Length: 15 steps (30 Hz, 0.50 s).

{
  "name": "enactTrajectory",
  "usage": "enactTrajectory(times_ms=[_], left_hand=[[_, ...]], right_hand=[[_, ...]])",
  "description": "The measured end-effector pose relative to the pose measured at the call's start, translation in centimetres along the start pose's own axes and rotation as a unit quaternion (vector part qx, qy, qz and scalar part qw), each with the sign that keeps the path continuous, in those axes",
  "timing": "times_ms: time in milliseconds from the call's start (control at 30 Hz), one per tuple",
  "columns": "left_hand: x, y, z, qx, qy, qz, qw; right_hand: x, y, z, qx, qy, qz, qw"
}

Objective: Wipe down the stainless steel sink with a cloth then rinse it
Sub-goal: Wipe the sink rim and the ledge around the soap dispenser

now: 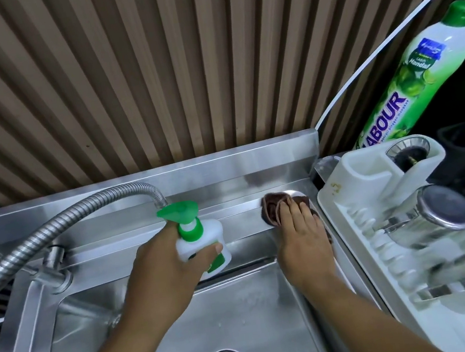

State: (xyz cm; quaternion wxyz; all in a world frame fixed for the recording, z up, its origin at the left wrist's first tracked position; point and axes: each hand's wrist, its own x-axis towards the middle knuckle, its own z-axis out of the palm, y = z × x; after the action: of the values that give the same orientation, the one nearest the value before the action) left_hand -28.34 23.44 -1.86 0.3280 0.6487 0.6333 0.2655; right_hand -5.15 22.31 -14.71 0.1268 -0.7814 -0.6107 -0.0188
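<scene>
Crowding the right: white dish rack (349, 212) with steel cups (445, 210), green detergent bottle (413, 77) behind. Arching in from the left, a flexible metal hose (59, 226). Left hand (160, 266) fingers grasping a green-topped pump bottle (202, 241); right hand (300, 238) flat, fingers released, pressing brown cloth (271, 207) on stainless sink's (245, 304) far-right ledge. Slatted wall (147, 67) beyond.

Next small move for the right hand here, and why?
Probably slide the cloth leftward along the back ledge of the sink. The right hand presses it flat at the ledge's right end, and the left hand grips the pump bottle, seemingly to free the stretch beside it.
</scene>
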Motion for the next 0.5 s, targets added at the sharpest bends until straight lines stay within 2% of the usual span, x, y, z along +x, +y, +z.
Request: enactTrajectory(times_ms=[200, 333, 500], left_hand=[[3.1, 2.3, 3.3, -0.018, 0.006, 0.050, 0.999], [5.2, 2.7, 4.9, -0.028, -0.012, 0.057, 0.998], [6.2, 2.7, 5.5, -0.039, -0.031, 0.071, 0.996]], right_hand=[[-3.5, 2.3, -0.8, -0.055, -0.023, -0.019, 0.998], [-1.0, 1.3, -0.6, -0.062, -0.041, 0.004, 0.997], [2.0, 1.0, -1.1, -0.051, -0.090, -0.009, 0.995]])
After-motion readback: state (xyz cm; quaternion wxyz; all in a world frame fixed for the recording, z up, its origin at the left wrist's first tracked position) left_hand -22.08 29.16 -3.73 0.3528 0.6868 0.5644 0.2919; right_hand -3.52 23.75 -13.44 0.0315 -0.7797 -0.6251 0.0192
